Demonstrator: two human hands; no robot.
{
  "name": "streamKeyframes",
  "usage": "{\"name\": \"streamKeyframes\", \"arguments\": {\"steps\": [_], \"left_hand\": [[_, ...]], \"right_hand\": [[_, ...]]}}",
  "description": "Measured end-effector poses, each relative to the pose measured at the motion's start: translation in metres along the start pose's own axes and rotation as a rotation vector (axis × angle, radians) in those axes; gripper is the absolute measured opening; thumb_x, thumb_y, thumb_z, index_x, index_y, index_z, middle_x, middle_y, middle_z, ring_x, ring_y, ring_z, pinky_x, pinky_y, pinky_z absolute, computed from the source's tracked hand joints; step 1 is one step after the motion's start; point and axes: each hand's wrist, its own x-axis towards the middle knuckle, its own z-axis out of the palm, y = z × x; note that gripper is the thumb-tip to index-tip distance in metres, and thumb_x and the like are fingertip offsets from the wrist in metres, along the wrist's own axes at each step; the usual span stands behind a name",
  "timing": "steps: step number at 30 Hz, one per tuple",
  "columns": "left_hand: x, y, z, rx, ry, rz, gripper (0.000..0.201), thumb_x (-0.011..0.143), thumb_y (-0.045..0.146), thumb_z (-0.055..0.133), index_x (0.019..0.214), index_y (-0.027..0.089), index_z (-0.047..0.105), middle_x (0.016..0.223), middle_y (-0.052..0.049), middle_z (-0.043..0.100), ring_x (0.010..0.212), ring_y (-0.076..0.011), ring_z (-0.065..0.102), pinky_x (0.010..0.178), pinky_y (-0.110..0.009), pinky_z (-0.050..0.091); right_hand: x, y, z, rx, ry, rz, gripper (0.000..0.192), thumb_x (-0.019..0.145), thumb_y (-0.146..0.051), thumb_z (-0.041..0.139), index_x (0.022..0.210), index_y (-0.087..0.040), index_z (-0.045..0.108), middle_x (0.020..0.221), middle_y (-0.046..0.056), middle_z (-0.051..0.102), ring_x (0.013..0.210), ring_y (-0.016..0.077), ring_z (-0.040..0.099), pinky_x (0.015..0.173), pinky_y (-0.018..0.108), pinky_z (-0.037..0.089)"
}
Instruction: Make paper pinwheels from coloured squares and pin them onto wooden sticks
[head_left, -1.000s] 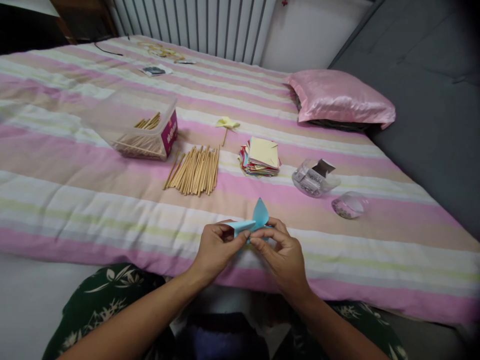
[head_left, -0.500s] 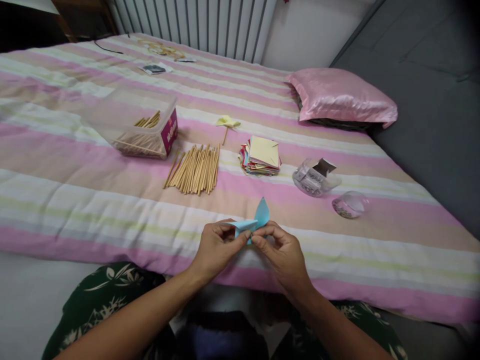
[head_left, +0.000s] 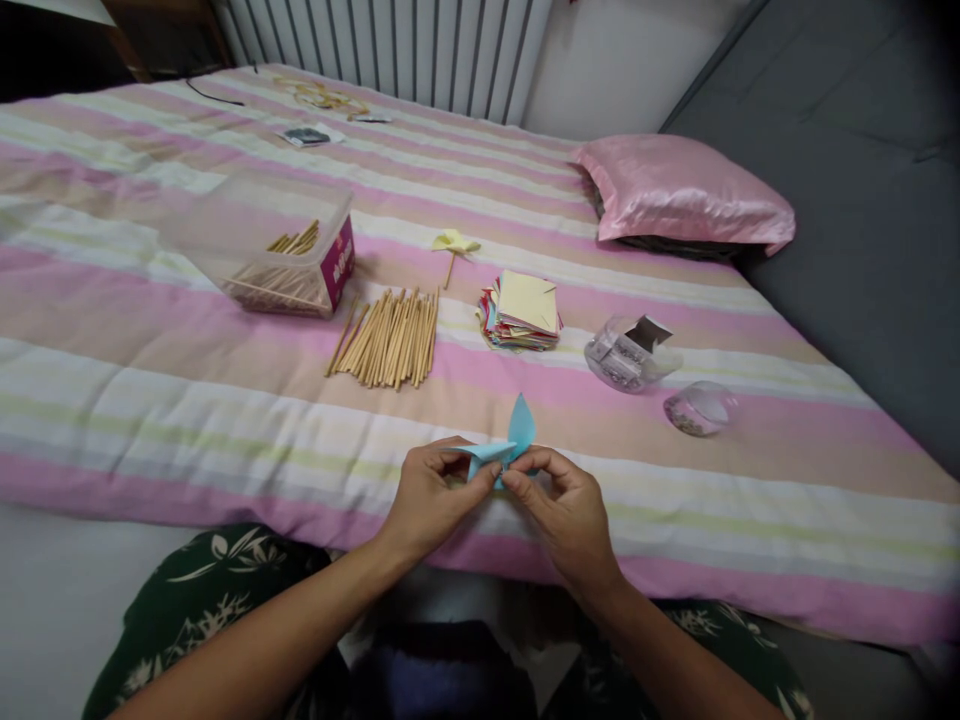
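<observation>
- My left hand (head_left: 431, 495) and right hand (head_left: 566, 510) meet over the near edge of the bed (head_left: 150, 400), fingertips of both pinched on one piece of blue paper (head_left: 506, 448).
- The paper lies crosswise between them, one pointed flap standing up on my right hand's side; neither hand is nearer.
- Beyond the paper: a pile of sticks (head_left: 390, 340) to the left, a stack of paper squares (head_left: 523, 312) straight ahead.
</observation>
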Motion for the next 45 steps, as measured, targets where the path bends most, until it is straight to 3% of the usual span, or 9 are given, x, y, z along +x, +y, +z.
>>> {"name": "streamKeyframes", "arguments": {"steps": [5, 9, 16, 24, 37, 45], "left_hand": [[-0.0002, -0.0035, -0.0007, 0.029, -0.003, 0.022, 0.009, 0.068, 0.023, 0.066, 0.066, 0.015, 0.069, 0.056, 0.001, 0.058, 0.052, -0.0098, 0.049, 0.05, -0.02, 0.038], [0.0003, -0.0069, -0.0019, 0.057, -0.014, 0.047, 0.011, 0.07, 0.024, 0.065, 0.067, 0.015, 0.069, 0.059, 0.0, 0.059, 0.053, -0.0102, 0.049, 0.05, -0.021, 0.038], [0.0006, -0.0009, -0.0029, 0.037, -0.028, 0.061, 0.006, 0.068, 0.02, 0.065, 0.067, 0.015, 0.069, 0.066, -0.004, 0.066, 0.062, -0.0142, 0.058, 0.059, -0.024, 0.045], [0.0016, 0.002, -0.0015, -0.05, -0.037, -0.046, 0.006, 0.064, 0.018, 0.067, 0.068, 0.014, 0.07, 0.066, -0.005, 0.069, 0.063, -0.0166, 0.062, 0.061, -0.026, 0.047], [0.0028, 0.0008, -0.0006, -0.077, -0.026, -0.088, 0.005, 0.062, 0.016, 0.067, 0.066, 0.012, 0.067, 0.062, -0.003, 0.065, 0.059, -0.0139, 0.058, 0.057, -0.023, 0.045], [0.0011, 0.0007, -0.0008, -0.038, 0.003, -0.047, 0.006, 0.063, 0.017, 0.067, 0.066, 0.012, 0.067, 0.063, -0.004, 0.065, 0.059, -0.0145, 0.058, 0.058, -0.025, 0.045]], "right_hand": [[-0.0007, 0.0024, 0.003, 0.162, 0.027, 0.053, 0.027, 0.07, -0.031, 0.07, 0.081, -0.021, 0.048, 0.075, -0.002, 0.06, 0.07, 0.0136, 0.055, 0.065, 0.026, 0.045], [0.0015, 0.0025, 0.0024, 0.138, -0.009, 0.049, 0.032, 0.07, -0.033, 0.069, 0.095, -0.021, 0.054, 0.085, 0.003, 0.065, 0.079, 0.017, 0.059, 0.073, 0.03, 0.047], [0.0038, 0.0009, -0.0048, -0.073, -0.07, 0.006, 0.02, 0.074, -0.036, 0.066, 0.085, -0.019, 0.068, 0.083, 0.003, 0.069, 0.081, 0.0199, 0.06, 0.079, 0.034, 0.046], [0.0049, 0.0005, -0.0056, -0.068, -0.083, 0.005, 0.022, 0.074, -0.035, 0.066, 0.089, -0.019, 0.07, 0.088, 0.005, 0.071, 0.085, 0.0221, 0.062, 0.081, 0.036, 0.047], [0.0043, 0.0004, -0.005, 0.005, -0.121, 0.047, 0.023, 0.075, -0.033, 0.065, 0.093, -0.019, 0.069, 0.093, 0.006, 0.071, 0.089, 0.0228, 0.064, 0.083, 0.038, 0.048], [0.0032, 0.0016, -0.0026, 0.016, -0.12, 0.067, 0.022, 0.076, -0.033, 0.064, 0.092, -0.019, 0.069, 0.092, 0.006, 0.072, 0.089, 0.023, 0.064, 0.083, 0.038, 0.049]]}}
